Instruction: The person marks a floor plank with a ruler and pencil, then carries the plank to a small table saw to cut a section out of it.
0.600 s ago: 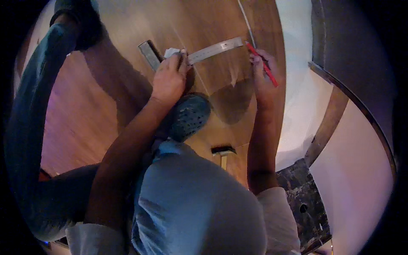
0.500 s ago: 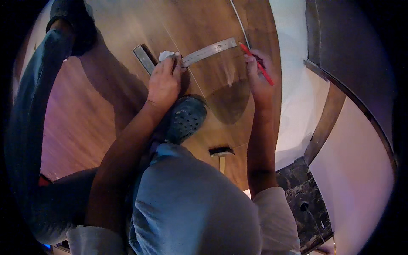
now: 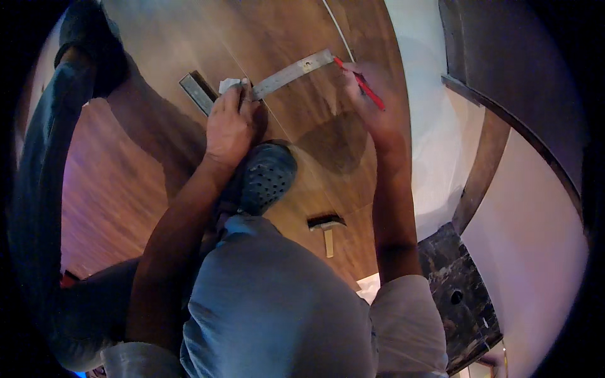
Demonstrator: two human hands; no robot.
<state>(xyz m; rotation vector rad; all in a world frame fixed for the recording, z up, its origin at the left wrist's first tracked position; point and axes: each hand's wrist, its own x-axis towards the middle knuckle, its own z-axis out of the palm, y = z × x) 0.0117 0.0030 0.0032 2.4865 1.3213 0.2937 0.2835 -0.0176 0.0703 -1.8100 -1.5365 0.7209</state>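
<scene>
Bending over a wood floor, with its right edge curving past a white panel close outside the right forearm. Leaving a broad stretch of boards between the forearms, with a dark holed shoe just right of the left wrist and a small tool with a pale handle lying lower down, well apart from both hands. Reaching forward with the left hand, back upward, fingers bunched over the near end of a metal ruler; cannot tell whether gripping or only pressing. Holding a red pencil in the blurred right hand, fingers pinched around it, tip just beside the ruler's far end. Lying between the hands, grey and dully shiny, near a metal bar to the left.
</scene>
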